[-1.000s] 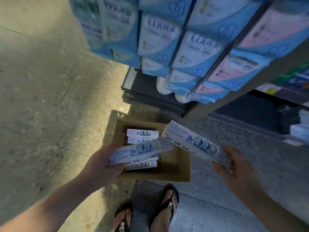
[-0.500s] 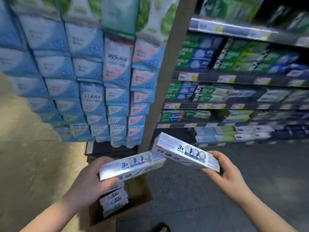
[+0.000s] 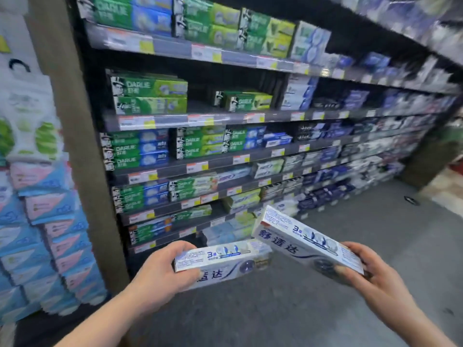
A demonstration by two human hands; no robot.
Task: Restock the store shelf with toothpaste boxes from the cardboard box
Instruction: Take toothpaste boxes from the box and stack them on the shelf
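My left hand (image 3: pixel 162 269) grips the near end of a white and silver toothpaste box (image 3: pixel 225 261), held roughly level at waist height. A second toothpaste box (image 3: pixel 300 241) of the same kind is gripped by my right hand (image 3: pixel 368 269) at its right end, its far end tilted up toward the shelves. The two boxes nearly meet in the middle. Ahead stands the store shelf (image 3: pixel 200 118), several tiers filled with green, blue and white toothpaste boxes. The cardboard box is out of view.
A brown upright post (image 3: pixel 75 146) bounds the shelf on the left. Left of it hang stacked packs of tissue paper (image 3: pixel 37 221). Grey floor (image 3: pixel 375 246) stretches along the aisle to the right. A gap shows on the second tier beside the green boxes (image 3: pixel 200 101).
My view has swung up from the cardboard box on the floor to the toothpaste shelves. Both hands keep their boxes and have risen toward the shelf.
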